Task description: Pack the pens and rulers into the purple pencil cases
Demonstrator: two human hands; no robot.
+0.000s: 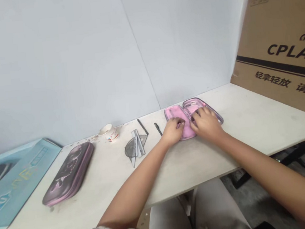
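Observation:
A pink pencil case (pixel 174 112) lies opened flat on the white table (pixel 250 119), both halves showing their pink lining. My left hand (pixel 172 131) rests on its left half, fingers curled down onto the lining. My right hand (pixel 206 124) lies over the right half near the hinge, fingers bent and pressed onto the inside. Whether either hand holds anything is hidden under the fingers. Just left of the case lie a short dark pen (pixel 158 129) and a thin dark pencil (pixel 143 126).
Clear set squares and a protractor (pixel 135 148) lie in a pile left of the pens. A closed purple pencil case (pixel 69 173) lies further left, beside a light blue box (pixel 18 177). A small paper cup (pixel 109 132) stands by the wall. A big cardboard box (pixel 283 44) fills the right.

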